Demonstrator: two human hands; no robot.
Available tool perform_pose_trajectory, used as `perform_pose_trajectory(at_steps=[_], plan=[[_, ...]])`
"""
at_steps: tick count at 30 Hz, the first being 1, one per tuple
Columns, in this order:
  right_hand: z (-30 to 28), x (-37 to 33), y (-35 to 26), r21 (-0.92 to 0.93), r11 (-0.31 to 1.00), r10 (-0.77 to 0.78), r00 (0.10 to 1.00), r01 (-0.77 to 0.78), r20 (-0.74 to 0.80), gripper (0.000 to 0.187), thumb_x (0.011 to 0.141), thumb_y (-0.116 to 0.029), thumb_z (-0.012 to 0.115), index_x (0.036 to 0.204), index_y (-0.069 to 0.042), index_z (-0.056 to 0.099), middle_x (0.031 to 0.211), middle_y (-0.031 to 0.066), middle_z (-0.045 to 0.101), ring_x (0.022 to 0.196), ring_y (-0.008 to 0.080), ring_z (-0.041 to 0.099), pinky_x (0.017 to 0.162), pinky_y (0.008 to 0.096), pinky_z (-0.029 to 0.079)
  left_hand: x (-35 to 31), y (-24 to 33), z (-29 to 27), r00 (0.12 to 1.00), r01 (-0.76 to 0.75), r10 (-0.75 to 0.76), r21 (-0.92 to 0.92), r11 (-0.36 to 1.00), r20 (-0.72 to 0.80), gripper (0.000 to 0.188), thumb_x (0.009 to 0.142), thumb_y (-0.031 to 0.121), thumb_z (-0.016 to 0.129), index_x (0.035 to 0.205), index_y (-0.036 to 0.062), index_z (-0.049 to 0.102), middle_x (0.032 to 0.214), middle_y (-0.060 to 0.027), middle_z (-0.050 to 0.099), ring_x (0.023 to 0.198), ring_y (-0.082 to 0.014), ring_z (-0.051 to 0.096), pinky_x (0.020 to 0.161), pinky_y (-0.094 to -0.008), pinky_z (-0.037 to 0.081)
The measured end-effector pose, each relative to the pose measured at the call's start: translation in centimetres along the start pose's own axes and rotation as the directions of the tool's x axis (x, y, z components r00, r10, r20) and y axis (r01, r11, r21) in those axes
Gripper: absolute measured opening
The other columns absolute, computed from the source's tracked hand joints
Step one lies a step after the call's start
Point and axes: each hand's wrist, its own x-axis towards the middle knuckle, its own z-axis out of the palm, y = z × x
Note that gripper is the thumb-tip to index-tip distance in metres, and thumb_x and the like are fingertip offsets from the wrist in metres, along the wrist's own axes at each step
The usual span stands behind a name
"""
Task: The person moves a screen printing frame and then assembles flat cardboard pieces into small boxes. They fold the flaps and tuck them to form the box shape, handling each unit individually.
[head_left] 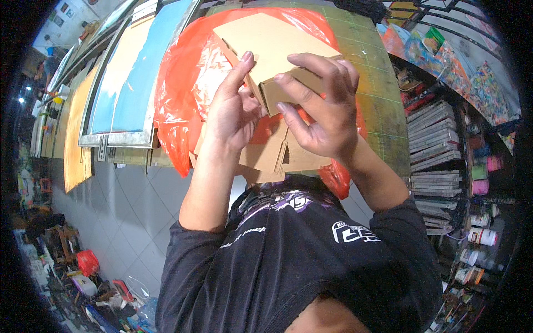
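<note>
Up in front of your chest, your two hands meet on a brown cardboard box (288, 83) that is only half folded. Your left hand (233, 111) has its fingers stretched up and bent a little, with the fingertips pushed against the left side of the box and its big flap. Your right hand (325, 108) is curled over the right corner of the box, with the fingers lying across the front wall and the thumb lower down, so it has hold of the box. The big flap sticks up and away from you, and more flat cardboard pieces (277, 158) hang just under your hands.

Behind the box lies a shiny orange plastic bag (177, 94), all crinkled, on a green cutting mat (377, 94) with lines on it. To your left, blue and tan boards (125, 77) lean side by side. Below them you can see a grey tiled floor (133, 205). To your right there is a shelf with stacked trays (436, 144) and little jars (480, 236). Your black shirt (300, 261) fills the bottom of the view.
</note>
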Motion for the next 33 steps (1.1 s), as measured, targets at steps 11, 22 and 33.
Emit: perform_pose_trajectory(at_steps=[11,22,33], plan=[[1.2,-0.2,0.1,0.201,0.974,0.111,0.994,-0.106,-0.015,0.021,0.064,-0.005,0.068,0.082,-0.009,0.059,0.105,0.0078,0.053,0.091,0.0203,0.049,0.082,0.0325,0.03,0.4,-0.4,-0.3,0.999,0.038,-0.038,-0.01,0.999,-0.021,0.039,0.09,0.031,0.051,0.117,0.0037,0.044,0.103,-0.0144,0.058,0.086,-0.0217,0.063,0.065,-0.0294,0.054],[-0.1,-0.2,1.7,0.329,0.944,-0.016,0.996,-0.012,0.083,0.015,0.064,0.002,0.064,0.076,-0.005,0.058,0.099,0.0111,0.053,0.087,0.0222,0.049,0.078,0.0312,0.036,1.4,-0.6,-0.9,0.998,0.058,-0.058,-0.051,0.997,0.002,0.049,0.084,0.025,0.062,0.121,-0.0014,0.044,0.102,-0.0149,0.058,0.085,-0.0217,0.063,0.067,-0.0302,0.054],[1.4,-0.7,1.2,0.292,0.941,0.191,0.98,-0.169,-0.049,0.02,0.063,-0.008,0.075,0.077,-0.005,0.06,0.096,0.01,0.056,0.086,0.0235,0.055,0.075,0.0331,0.043,1.9,-1.8,0.0,0.974,-0.179,0.19,0.101,0.979,-0.122,0.041,0.087,0.027,0.058,0.115,0.0006,0.046,0.104,-0.0127,0.058,0.091,-0.025,0.061,0.075,-0.0335,0.05]])
